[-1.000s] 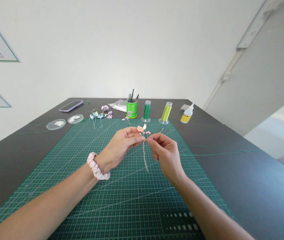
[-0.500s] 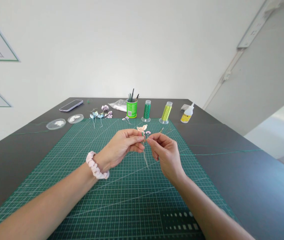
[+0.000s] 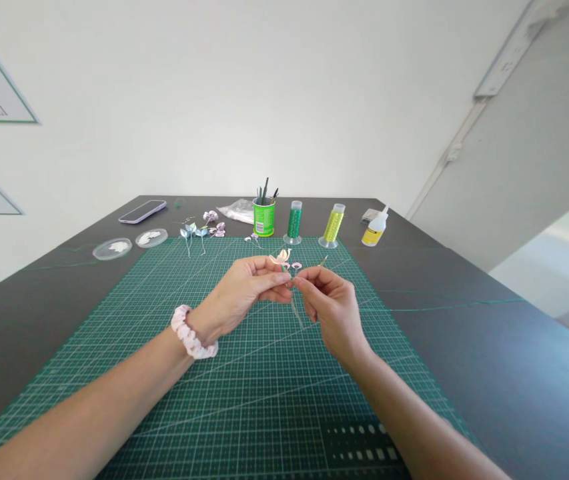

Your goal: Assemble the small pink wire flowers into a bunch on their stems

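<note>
My left hand (image 3: 260, 280) is closed, pinching the thin stem of a small cream flower (image 3: 282, 256) between thumb and fingers. The petals stand above the fingertips, and pale stem ends (image 3: 296, 311) hang below, slanting right. My right hand (image 3: 329, 293) is closed in a pinch just beside the stem, on what looks like a fine thread, barely visible. Behind the hands show small pink petals (image 3: 297, 266). A thin pointed tip (image 3: 323, 261) pokes out above my right hand; whether it is held or lies on the green cutting mat (image 3: 244, 400) I cannot tell.
Behind the mat stand a green can of tools (image 3: 264, 219), a green thread spool (image 3: 294, 223), a yellow-green spool (image 3: 333, 227) and a glue bottle (image 3: 374, 230). To the left are blue flowers (image 3: 194, 231), purple flowers (image 3: 218, 229), two shallow dishes (image 3: 113, 249) and a phone (image 3: 143, 211).
The cream flower has turned and tipped slightly left in my left hand. Its lower stem ends have swung right. My right hand stays nearly in place.
</note>
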A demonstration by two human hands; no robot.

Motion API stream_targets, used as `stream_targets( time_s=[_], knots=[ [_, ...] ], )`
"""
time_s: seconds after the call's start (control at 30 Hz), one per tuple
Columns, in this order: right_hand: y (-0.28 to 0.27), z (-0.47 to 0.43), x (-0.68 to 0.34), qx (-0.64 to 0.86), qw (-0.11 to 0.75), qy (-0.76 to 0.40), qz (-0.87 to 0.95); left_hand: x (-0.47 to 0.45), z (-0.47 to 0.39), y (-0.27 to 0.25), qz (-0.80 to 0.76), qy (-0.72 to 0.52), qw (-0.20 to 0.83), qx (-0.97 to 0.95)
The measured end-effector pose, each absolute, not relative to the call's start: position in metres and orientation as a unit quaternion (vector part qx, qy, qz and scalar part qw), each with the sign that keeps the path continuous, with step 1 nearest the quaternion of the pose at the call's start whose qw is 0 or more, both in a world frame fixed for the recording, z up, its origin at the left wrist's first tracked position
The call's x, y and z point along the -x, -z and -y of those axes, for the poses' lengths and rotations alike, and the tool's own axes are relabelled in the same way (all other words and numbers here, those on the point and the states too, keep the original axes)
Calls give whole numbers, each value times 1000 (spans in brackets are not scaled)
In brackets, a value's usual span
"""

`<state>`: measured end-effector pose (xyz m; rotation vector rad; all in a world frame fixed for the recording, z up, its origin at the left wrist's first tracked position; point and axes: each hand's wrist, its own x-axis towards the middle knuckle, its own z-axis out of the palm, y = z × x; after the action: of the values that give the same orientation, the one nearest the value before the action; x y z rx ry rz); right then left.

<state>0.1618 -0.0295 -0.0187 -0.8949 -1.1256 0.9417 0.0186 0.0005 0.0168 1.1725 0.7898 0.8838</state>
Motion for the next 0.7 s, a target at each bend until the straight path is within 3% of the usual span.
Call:
stream_targets(
  time_s=[0.7],
  knots=[
    [17, 32, -162, 394, 644, -422, 502, -17, 0, -19, -346, -372, 678, -530]
  ],
)
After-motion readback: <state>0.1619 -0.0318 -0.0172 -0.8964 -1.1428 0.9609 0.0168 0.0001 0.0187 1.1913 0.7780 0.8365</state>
